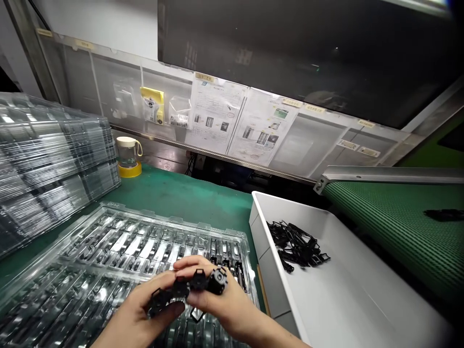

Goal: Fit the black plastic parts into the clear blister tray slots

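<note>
A green desk (174, 193) fills the frame's middle. A clear compartment tray (108, 251) spreads across the lower left, and a white bin (348, 290) sits lower right. At bottom centre, the left hand (136, 316) and right hand (221, 299) both pinch a black plastic part (188, 290) over the tray.

Both hands together, left hand (139, 314) and right hand (221, 302) fingers pinched

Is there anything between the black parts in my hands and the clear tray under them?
Nothing visible. Both the left hand and right hand hold the black parts directly above the clear tray, with open air between. The white bin with more loose parts sits off to the right, apart from them.
</note>
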Demonstrator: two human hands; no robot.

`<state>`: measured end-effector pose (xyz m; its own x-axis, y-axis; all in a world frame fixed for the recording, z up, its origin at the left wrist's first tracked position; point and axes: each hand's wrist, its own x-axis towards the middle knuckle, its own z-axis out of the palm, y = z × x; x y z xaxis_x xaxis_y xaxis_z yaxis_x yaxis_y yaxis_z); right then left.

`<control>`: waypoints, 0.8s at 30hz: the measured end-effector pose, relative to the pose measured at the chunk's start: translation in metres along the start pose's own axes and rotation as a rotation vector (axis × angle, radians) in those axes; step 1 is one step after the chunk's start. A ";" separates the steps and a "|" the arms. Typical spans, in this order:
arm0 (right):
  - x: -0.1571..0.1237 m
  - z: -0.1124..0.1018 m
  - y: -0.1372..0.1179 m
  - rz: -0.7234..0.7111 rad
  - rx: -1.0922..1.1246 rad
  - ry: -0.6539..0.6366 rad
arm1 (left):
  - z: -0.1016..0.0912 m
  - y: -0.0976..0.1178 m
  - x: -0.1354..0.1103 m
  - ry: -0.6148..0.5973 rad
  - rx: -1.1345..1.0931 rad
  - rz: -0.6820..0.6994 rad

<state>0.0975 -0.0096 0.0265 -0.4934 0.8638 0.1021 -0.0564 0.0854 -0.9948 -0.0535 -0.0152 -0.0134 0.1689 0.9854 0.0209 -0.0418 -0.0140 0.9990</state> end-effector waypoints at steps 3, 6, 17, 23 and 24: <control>-0.002 0.002 -0.007 -0.033 -0.155 -0.065 | 0.000 0.006 -0.004 -0.051 0.007 0.112; -0.003 0.003 -0.008 -0.019 -0.159 -0.078 | 0.000 0.012 -0.007 -0.062 0.015 0.095; -0.001 0.002 -0.004 0.036 -0.146 -0.098 | -0.009 0.016 -0.005 -0.170 0.083 -0.008; 0.000 0.003 -0.003 0.079 -0.098 -0.074 | -0.013 0.011 -0.002 -0.181 0.082 -0.050; 0.000 0.001 -0.002 0.095 -0.117 -0.033 | -0.016 0.010 -0.001 -0.158 0.102 -0.061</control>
<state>0.0964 -0.0103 0.0281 -0.5199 0.8542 0.0054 0.0929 0.0629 -0.9937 -0.0703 -0.0134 -0.0042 0.3213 0.9460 -0.0423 0.0721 0.0200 0.9972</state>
